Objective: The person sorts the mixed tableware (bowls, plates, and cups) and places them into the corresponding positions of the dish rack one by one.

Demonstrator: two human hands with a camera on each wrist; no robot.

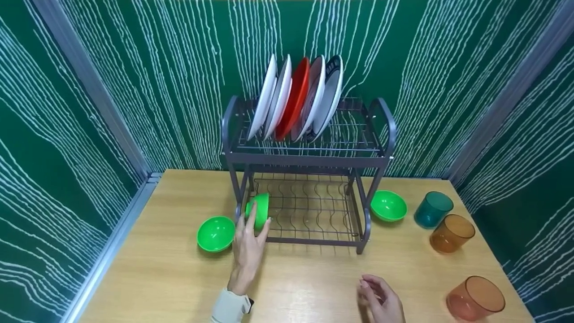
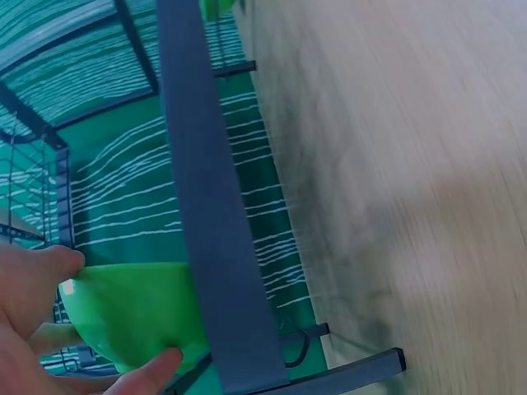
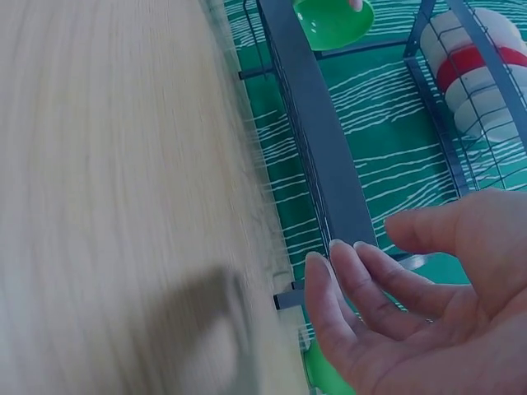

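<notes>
My left hand [image 1: 249,246] holds a green bowl [image 1: 262,210] at the left end of the dish rack's lower tier. The bowl stands on its side, its opening facing right. In the left wrist view the thumb and fingers grip the green bowl [image 2: 132,313] around its outside. A second green bowl [image 1: 215,234] sits upright on the table just left of the rack. My right hand [image 1: 382,299] is over the table in front of the rack, fingers loosely bent with nothing in them. The right wrist view shows the same right hand [image 3: 428,304] with thumb apart from the fingers.
The two-tier dish rack [image 1: 305,159] holds several plates upright on top, among them a red plate [image 1: 296,101]. Another green bowl [image 1: 389,206] stands right of it. Farther right are a teal cup [image 1: 433,210], an amber cup [image 1: 452,233] and an orange cup [image 1: 475,299].
</notes>
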